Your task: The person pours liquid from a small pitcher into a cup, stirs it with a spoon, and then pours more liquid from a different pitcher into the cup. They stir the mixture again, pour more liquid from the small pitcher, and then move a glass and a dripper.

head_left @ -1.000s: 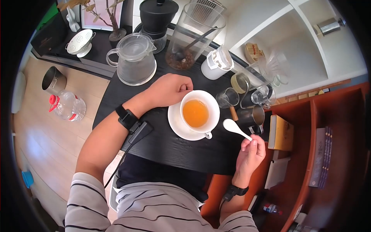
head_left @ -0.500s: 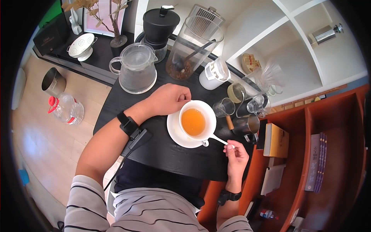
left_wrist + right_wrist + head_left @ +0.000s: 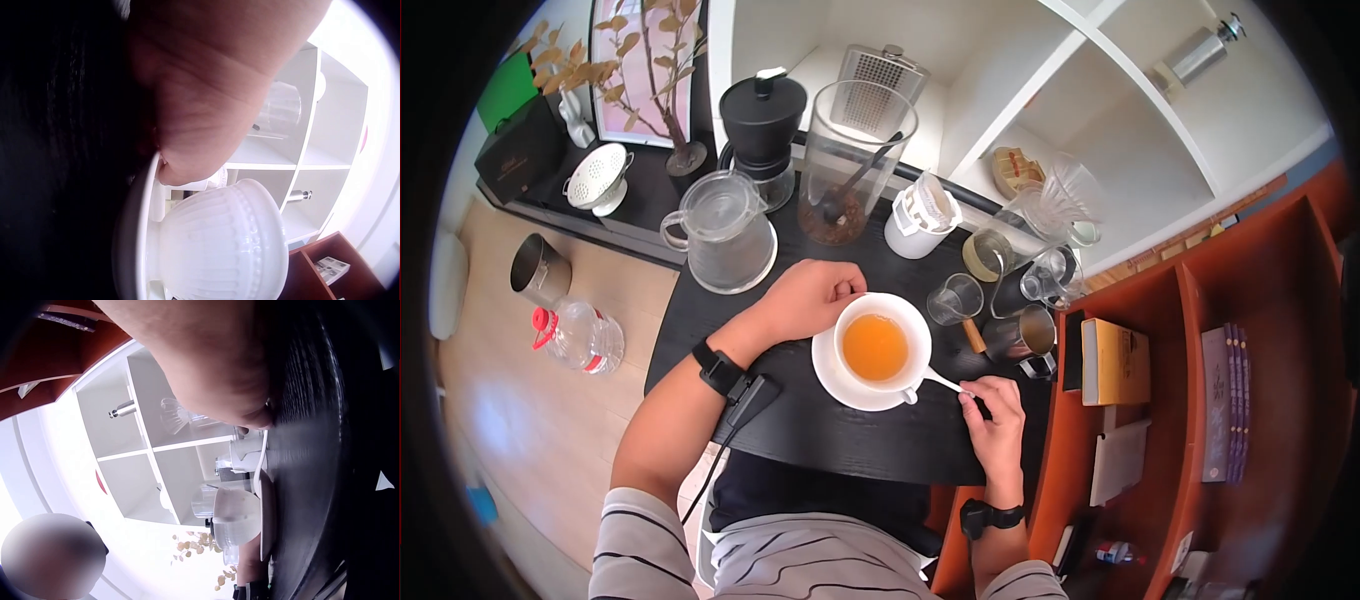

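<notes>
Currently, left hand pinches far-left rim of round white saucer on black counter; right hand pinches slim white spoon at saucer's right; ribbed white cup of amber liquid atop.

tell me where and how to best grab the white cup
Probably best by its small handle, pinched with the right hand coming from the near right: the handle juts out on that side. The white cup stands upright with amber liquid inside, so keep it level. That hand would first need to let go of the spoon.
</notes>
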{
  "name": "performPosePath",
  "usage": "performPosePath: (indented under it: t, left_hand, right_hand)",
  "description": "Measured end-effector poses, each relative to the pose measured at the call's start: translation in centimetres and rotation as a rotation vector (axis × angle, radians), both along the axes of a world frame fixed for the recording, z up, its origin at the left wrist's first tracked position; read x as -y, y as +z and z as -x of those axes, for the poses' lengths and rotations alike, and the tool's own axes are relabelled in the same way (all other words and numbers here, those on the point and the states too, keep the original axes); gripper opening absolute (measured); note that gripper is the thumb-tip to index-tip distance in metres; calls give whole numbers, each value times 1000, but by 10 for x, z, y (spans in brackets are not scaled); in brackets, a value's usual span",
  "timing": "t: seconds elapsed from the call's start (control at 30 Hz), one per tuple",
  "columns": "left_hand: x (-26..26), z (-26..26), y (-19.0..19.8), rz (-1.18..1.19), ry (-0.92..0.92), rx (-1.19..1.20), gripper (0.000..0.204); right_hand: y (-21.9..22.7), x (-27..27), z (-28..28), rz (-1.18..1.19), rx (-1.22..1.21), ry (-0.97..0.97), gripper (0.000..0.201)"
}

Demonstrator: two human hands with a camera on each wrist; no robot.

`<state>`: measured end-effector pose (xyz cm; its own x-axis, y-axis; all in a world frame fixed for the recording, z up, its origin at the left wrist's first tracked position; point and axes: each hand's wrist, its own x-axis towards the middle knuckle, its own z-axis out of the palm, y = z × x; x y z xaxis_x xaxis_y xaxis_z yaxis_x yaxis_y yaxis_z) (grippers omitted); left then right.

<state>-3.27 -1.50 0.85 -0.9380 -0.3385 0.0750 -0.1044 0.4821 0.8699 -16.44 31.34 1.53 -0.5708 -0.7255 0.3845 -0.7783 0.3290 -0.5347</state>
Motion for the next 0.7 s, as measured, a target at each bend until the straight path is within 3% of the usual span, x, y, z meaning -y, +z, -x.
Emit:
performPosePath:
  t: [0.43, 0.7]
  left_hand:
    - [-3, 3, -2, -84, -14, 39, 14]
    - [7, 4, -22, -175, -39, 56, 18]
  right_hand:
    - [1, -4, 2, 131, -28, -28, 22]
    - [1, -10, 4, 225, 4, -56, 17]
